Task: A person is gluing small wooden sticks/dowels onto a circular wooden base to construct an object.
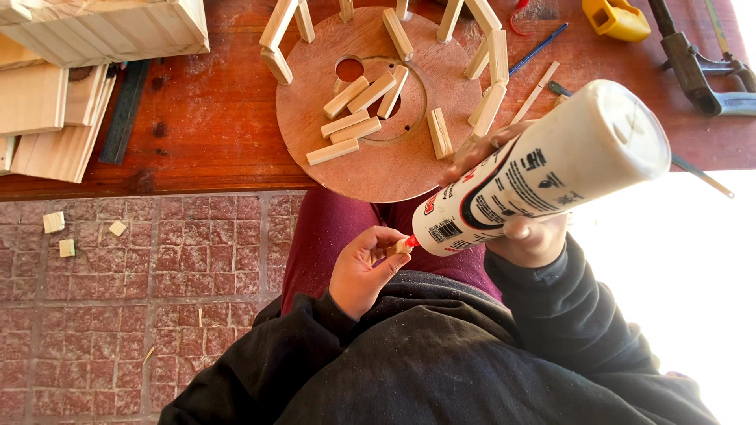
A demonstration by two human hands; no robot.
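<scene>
Over the lap, short of the tabletop's (213, 118) near edge, the left hand (364, 271) pinches a small wood piece (402, 246) — fingers curled tight. The right hand (529, 236) wraps a white glue bottle (543, 169), its red tip touching the piece. Beyond, a round plywood disc (370, 165) overhangs that edge — loose wooden blocks (350, 118) scattered on it.

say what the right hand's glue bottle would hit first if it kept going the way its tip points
The left hand. The right hand aims the glue bottle tip at a small wood piece pinched in those fingers, seemingly already touching.
</scene>
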